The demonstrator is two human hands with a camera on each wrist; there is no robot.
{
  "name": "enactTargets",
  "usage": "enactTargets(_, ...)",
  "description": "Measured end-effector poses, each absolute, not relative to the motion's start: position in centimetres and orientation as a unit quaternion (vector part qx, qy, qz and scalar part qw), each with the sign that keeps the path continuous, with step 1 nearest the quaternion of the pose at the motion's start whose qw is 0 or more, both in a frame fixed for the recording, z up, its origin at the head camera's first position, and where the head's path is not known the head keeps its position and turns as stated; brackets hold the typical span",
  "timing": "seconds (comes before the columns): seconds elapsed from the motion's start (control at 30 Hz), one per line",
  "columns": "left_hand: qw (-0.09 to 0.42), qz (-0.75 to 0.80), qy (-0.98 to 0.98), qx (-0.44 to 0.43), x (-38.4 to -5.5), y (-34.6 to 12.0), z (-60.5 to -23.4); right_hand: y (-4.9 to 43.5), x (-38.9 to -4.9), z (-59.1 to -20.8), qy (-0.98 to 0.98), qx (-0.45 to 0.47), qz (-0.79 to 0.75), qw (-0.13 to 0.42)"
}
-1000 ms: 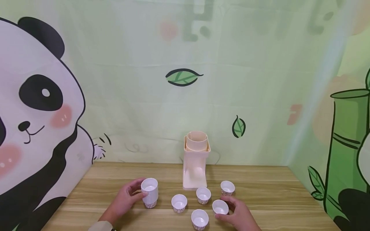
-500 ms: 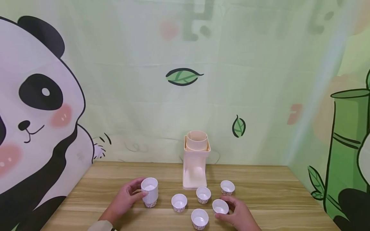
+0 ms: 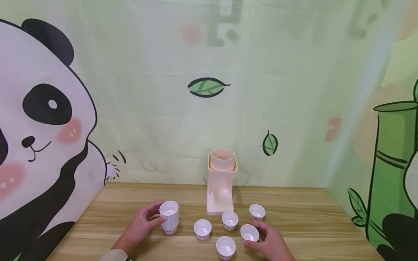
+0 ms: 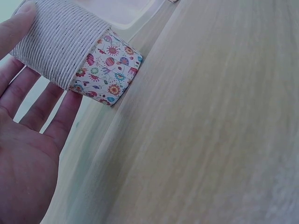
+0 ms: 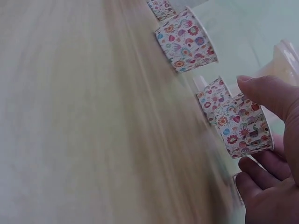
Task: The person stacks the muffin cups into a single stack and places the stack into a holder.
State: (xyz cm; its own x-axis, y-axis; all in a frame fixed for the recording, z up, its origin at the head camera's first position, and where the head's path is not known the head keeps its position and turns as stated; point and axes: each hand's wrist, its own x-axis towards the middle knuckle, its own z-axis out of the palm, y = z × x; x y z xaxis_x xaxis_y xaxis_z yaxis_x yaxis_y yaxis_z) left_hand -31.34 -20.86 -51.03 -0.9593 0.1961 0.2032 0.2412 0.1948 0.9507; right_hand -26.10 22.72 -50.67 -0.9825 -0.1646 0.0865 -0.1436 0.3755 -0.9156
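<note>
My left hand (image 3: 146, 222) grips a tall stack of nested paper cups (image 3: 170, 217) at the left of the table, thumb on the near side. In the left wrist view, several white rims of the cup stack (image 4: 60, 42) show above one flowered base, which is at the table surface. With thumb and fingers, my right hand (image 3: 270, 240) holds a single paper cup (image 3: 249, 233), its mouth facing up. Seen from the right wrist, this flower-printed cup (image 5: 244, 127) sits between the thumb and the curled fingers; whether its base touches the table I cannot tell.
Separate paper cups stand mouth up between and beyond the hands: a left one (image 3: 202, 230), a middle one (image 3: 230, 220), a front one (image 3: 225, 248) and a back right one (image 3: 257, 212). Behind them stands a pale pink cup dispenser (image 3: 222, 181), near the printed backdrop (image 3: 147, 127).
The cup in my right hand has shifted very slightly to the right. My left hand and its cup stack hold still, and the other cups stay in place.
</note>
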Motion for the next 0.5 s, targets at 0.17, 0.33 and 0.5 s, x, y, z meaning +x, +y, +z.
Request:
enactTargets(0.17, 0.014, -0.621, -0.771, -0.142, -31.3, -20.9, -51.0, 22.5, -26.0, -50.2, 0.825, -0.087, -0.559, 0.003)
enactTargets(0.33, 0.011, -0.622, -0.77, -0.142, -31.3, -20.9, -50.9, 22.1, -26.0, -49.9, 0.819, -0.081, -0.568, -0.005)
enactTargets(0.5, 0.013, -0.622, -0.77, -0.142, -31.2, -20.9, -50.8, 21.8, -25.7, -49.4, 0.812, -0.09, -0.576, -0.016)
